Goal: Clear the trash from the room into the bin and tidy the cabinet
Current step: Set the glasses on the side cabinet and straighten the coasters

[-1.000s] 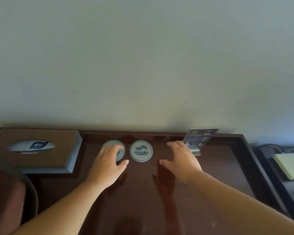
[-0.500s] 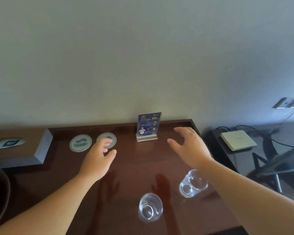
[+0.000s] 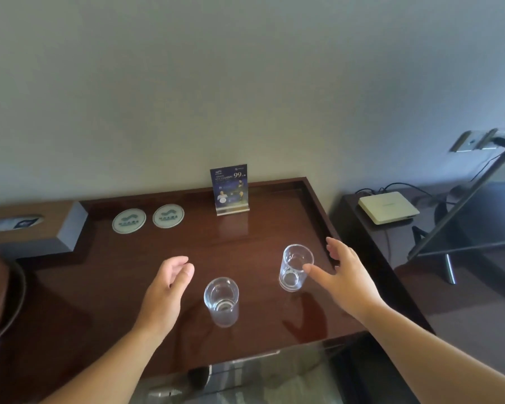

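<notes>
- Our left hand (image 3: 169, 287) hangs over the cabinet top (image 3: 245, 237), just left of the near glass (image 3: 221, 301). Its fingers are loosely curled. It holds nothing, and there is a gap between it and the glass.
- Our right hand (image 3: 346, 277) is spread wide with the fingers straight. It is just right of the far glass (image 3: 295, 268). The thumb crosses in front of that glass and may be touching it, but we cannot tell for sure.
- We count two glasses. Both are clear and stand upright on the cabinet top, apart from each other. The near glass is by the front edge. The far glass is further back and to the right.
- We count two round mats, the left mat (image 3: 129, 220) and the right mat (image 3: 168, 216). They lie flat, side by side, near the back wall, with a small gap between them.
- We count one sign card (image 3: 229, 188). It stands upright at the back edge, to the right of the mats.
- We count one tissue box (image 3: 41, 231), at the left end.
- We count one flat white box (image 3: 388, 207). It sits on a lower table to the right of the cabinet, with wires behind it.
</notes>
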The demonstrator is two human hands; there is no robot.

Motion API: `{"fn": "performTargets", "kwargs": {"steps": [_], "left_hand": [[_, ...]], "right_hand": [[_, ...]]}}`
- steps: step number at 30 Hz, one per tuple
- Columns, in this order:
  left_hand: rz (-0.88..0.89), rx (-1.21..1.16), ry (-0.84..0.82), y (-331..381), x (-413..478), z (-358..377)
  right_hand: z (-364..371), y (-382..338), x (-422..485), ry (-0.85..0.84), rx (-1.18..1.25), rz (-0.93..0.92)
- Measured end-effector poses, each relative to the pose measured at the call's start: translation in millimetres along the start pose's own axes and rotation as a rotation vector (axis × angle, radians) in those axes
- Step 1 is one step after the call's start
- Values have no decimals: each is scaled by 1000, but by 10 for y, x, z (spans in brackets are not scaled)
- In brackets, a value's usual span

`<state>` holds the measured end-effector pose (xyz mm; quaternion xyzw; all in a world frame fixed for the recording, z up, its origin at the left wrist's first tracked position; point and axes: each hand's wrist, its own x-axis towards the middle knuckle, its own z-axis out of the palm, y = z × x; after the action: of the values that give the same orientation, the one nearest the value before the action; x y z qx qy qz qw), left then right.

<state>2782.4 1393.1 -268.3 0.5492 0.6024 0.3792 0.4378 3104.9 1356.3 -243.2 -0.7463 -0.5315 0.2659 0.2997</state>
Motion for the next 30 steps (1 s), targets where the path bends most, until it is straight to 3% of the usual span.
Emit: {"fn": "performTargets", "kwargs": {"steps": [15, 30], "left_hand": [[-27, -11, -180, -595, -339, 464], [-63, 40, -19, -535, -238, 648]], "right_hand": [[725, 377, 130, -60, 257, 123], [798, 241, 236, -87, 249, 110]]}}
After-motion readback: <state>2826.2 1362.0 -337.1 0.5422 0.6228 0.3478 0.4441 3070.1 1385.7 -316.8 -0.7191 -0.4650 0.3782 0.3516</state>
